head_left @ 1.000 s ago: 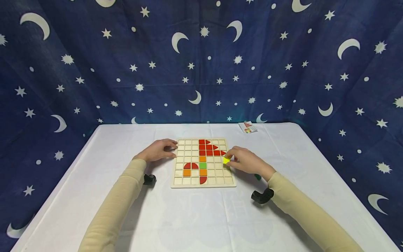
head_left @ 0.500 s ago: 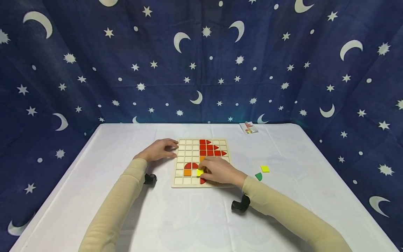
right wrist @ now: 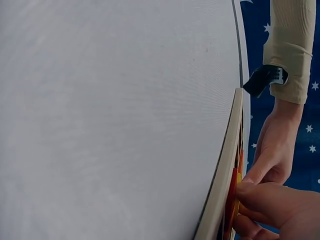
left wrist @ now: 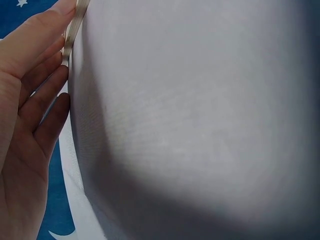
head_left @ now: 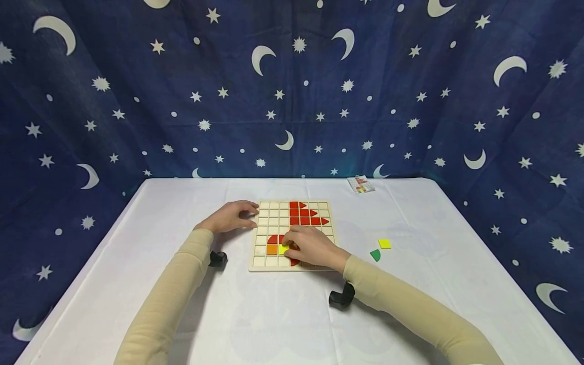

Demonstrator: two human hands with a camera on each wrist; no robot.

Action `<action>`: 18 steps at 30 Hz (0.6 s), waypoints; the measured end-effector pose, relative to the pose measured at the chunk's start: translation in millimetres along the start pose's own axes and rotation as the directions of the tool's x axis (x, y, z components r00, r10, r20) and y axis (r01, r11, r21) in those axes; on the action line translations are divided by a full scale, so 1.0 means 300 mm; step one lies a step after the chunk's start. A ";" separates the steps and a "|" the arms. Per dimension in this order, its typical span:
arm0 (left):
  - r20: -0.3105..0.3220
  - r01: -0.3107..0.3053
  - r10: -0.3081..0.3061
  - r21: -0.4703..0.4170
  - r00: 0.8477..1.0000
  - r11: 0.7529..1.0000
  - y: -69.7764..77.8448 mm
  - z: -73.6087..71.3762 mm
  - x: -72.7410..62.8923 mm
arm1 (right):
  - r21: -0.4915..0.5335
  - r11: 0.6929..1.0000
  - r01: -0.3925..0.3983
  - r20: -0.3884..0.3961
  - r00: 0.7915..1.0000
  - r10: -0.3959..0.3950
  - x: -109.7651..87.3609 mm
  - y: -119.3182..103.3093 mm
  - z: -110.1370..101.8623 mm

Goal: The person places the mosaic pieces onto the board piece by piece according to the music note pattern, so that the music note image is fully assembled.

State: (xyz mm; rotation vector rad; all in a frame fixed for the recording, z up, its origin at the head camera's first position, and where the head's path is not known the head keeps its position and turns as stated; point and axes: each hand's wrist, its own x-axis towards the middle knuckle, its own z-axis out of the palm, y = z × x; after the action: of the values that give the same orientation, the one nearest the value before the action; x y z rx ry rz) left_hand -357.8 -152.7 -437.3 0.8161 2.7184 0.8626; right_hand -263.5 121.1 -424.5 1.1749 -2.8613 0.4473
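Observation:
A square wooden grid board lies flat on the table. Red, orange and other coloured tiles fill some of its cells. My right hand pinches a yellow square tile over the cell just right of an orange square, under the red quarter-round pieces. This hand covers part of the lower right of the board. At the board's left edge, my left hand rests its fingertips and thumb against the rim, the fingers loosely extended in the left wrist view.
Right of the board lie a second yellow square and a green quarter-round piece. A small printed card is at the back of the white table. A dark blue curtain with moons and stars hangs behind.
My right hand has carried the yellow tile left from the board's right edge to the cell beside the orange square. The left hand has stayed in place.

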 end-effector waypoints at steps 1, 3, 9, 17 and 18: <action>0.001 0.000 0.000 0.001 1.000 1.000 0.002 -0.002 0.000 | 0.003 1.000 -0.002 -0.001 1.000 0.002 0.001 -0.001 0.000; 0.005 0.002 -0.002 0.005 1.000 1.000 0.005 -0.004 0.001 | 0.004 1.000 -0.008 -0.001 1.000 0.008 0.004 -0.003 0.001; 0.018 0.022 -0.022 0.013 1.000 1.000 0.009 -0.008 0.005 | 0.008 1.000 -0.013 -0.002 1.000 0.013 0.006 -0.003 0.004; 0.017 0.012 -0.012 0.016 1.000 1.000 0.016 -0.009 0.005 | 0.081 0.994 -0.071 -0.044 0.996 0.074 -0.046 0.030 -0.016; 0.016 0.013 -0.013 0.015 1.000 1.000 0.017 -0.010 0.005 | 0.094 0.992 -0.085 -0.051 0.995 0.090 -0.058 0.039 -0.022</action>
State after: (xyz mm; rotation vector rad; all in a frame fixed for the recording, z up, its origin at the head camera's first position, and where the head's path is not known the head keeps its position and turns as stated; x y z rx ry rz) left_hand -357.6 -149.7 -431.9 0.8036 2.7159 0.8308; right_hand -259.7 142.6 -423.1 1.0347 -2.8820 0.6099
